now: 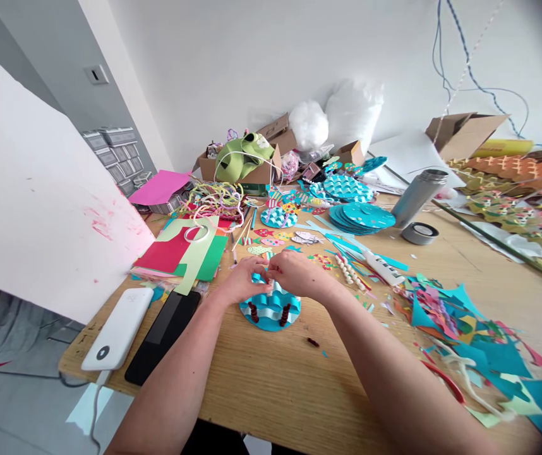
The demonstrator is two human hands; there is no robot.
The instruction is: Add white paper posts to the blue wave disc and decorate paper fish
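Note:
A round blue paper disc [271, 323] lies on the table, covered with wavy blue and white paper strips. Two dark brown twisted pieces stick up near its front edge, one at the left [253, 312] and one at the right [285, 314]. Over the far half of the disc, my left hand [242, 280] and my right hand [295, 273] meet with fingertips pinched close together. Whatever small piece is between them is mostly covered by the fingers. A loose brown twisted piece [313, 342] rests on the wood to the right.
Cut paper fish [271, 241] and a similar finished disc [278, 218] lie beyond my hands. A white glue bottle [385, 266], steel flask [420, 197] and paper scraps [484, 354] are on the right. Left are coloured sheets [157, 249], a phone [163, 338] and a white power bank [118, 328].

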